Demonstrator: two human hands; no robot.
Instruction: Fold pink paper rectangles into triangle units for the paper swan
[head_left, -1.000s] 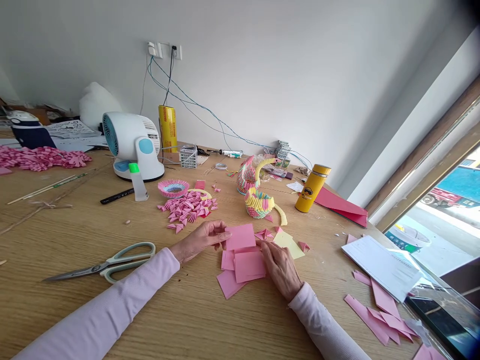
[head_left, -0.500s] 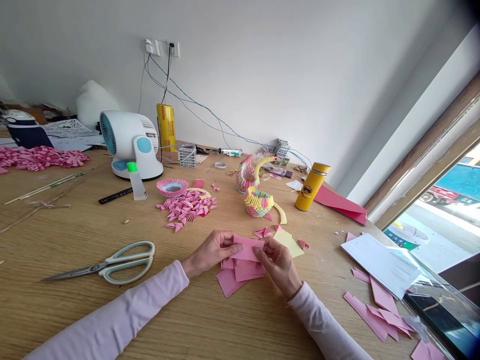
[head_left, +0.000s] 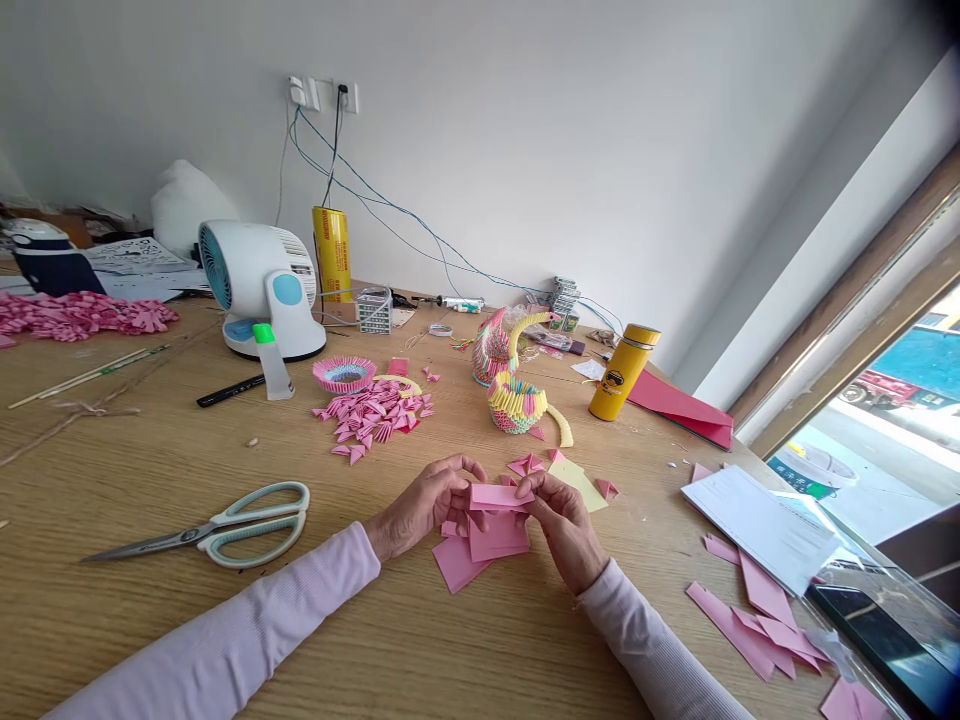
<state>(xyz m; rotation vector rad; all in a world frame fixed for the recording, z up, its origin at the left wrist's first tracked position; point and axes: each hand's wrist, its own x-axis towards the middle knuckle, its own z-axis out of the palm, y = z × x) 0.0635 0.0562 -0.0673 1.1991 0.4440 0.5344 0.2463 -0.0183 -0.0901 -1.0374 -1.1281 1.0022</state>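
Note:
A small pink paper rectangle point(head_left: 498, 497), folded lengthwise into a narrow strip, is held up between my two hands. My left hand point(head_left: 429, 505) grips its left end, fingers curled behind it. At the right end, my right hand point(head_left: 564, 525) pinches the paper between thumb and fingers. Just below lie loose pink paper pieces point(head_left: 496, 538) on the table. Behind my right hand are yellow paper slips point(head_left: 579, 484) and several small folded pink triangles point(head_left: 525, 464).
Scissors point(head_left: 217, 528) lie to the left. Farther back are a heap of folded pink pieces point(head_left: 375, 408), a glue bottle point(head_left: 274, 366), a fan point(head_left: 262, 285), paper swans point(head_left: 517, 404) and a yellow flask point(head_left: 625, 375). More pink strips point(head_left: 750, 635) and a phone point(head_left: 885, 640) sit at the right.
The pink paper has gone from a flatter, taller rectangle to a narrow folded strip. My left thumb has moved off its front, and my right fingers now press along the top right.

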